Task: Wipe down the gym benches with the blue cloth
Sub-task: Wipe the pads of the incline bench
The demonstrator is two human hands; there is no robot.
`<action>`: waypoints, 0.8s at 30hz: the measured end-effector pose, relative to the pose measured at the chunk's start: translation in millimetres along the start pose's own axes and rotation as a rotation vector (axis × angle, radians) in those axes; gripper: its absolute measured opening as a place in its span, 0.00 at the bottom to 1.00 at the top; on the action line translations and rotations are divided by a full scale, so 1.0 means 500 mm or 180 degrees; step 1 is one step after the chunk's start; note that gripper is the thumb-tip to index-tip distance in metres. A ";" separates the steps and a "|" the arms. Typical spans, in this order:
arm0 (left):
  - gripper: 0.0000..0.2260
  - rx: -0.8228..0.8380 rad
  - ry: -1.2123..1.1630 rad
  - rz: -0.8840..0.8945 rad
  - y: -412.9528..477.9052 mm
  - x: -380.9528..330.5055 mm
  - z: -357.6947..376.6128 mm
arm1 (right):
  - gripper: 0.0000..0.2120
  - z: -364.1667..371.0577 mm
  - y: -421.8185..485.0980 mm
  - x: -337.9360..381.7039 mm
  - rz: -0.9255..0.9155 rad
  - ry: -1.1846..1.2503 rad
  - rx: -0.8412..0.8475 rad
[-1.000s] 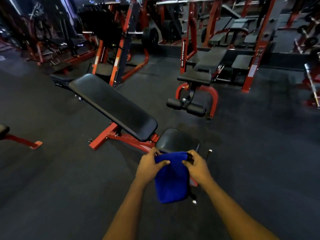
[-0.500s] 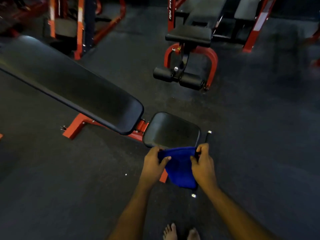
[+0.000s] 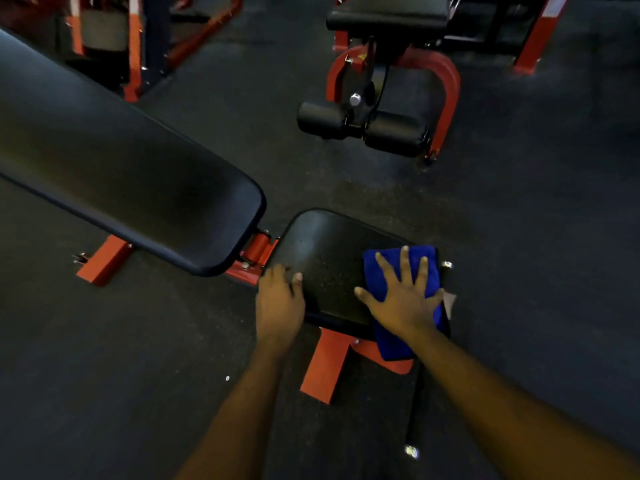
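Blue cloth (image 3: 375,271) now lies on the right part of the seat pad (image 3: 329,251). Its near end hangs over the pad's front edge, in front of the red frame (image 3: 325,362).

Change of state:
- Half a second ago both hands pinched the cloth by its upper edge and held it in the air just in front of the pad.
- The right hand (image 3: 403,303) now lies flat on the cloth, fingers spread, pressing it against the pad.
- The left hand (image 3: 278,299) has let go of the cloth and grips the pad's left near corner, thumb on top.

Meaning for the task: the cloth is in contact with the first surface, so wiping is judged to be at its very start. The left part of the seat pad, the long backrest pad (image 3: 138,174) and the second bench (image 3: 388,12) beyond appear unwiped.

Limits of view:
- The right hand covers the middle of the cloth.
- How far the left fingers wrap under the pad's edge is hidden.
- The backrest pad is cut off at the left, the second bench at the top.
- A pale shape (image 3: 450,299) beside the right little finger cannot be identified.
- Fine specks on the pad may be dust or surface grain; the dim light does not allow a decision.
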State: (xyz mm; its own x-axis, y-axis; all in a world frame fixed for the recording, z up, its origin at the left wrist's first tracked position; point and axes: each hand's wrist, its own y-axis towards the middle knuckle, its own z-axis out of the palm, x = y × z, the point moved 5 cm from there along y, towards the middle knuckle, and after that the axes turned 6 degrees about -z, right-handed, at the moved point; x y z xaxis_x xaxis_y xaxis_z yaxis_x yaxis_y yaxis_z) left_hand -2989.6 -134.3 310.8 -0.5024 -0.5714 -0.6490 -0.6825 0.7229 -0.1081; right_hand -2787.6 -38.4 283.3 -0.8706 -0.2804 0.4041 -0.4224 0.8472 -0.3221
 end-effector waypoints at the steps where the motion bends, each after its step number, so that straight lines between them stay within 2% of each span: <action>1: 0.14 -0.0171 0.0111 -0.0076 0.024 0.021 0.011 | 0.37 0.017 0.008 -0.001 -0.0016 -0.0248 -0.0129; 5: 0.16 -0.0720 -0.0076 -0.0203 0.084 0.078 0.053 | 0.28 0.042 0.007 -0.010 -0.0026 -0.0404 -0.0828; 13: 0.22 -0.1373 -0.0333 0.0028 0.092 0.107 0.068 | 0.24 0.019 0.014 -0.030 -0.0318 -0.0737 -0.1346; 16: 0.26 -0.1422 -0.0326 0.0146 0.096 0.115 0.070 | 0.25 0.023 0.006 -0.038 -0.0322 -0.0681 -0.1495; 21: 0.25 -0.1049 -0.0108 0.0143 0.091 0.108 0.055 | 0.30 0.044 -0.019 -0.048 0.0048 -0.0241 -0.0967; 24: 0.24 -0.0934 -0.0132 0.0112 0.092 0.105 0.051 | 0.29 0.045 -0.006 -0.048 0.0164 -0.0237 -0.1082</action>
State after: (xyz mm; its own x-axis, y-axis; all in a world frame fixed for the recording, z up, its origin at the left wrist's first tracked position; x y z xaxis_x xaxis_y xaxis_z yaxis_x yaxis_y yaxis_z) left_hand -3034.1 -121.1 252.5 -0.5104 -0.5272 -0.6794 -0.7924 0.5952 0.1334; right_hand -2771.1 -44.1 255.4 -0.9099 -0.2550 0.3272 -0.2804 0.9594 -0.0319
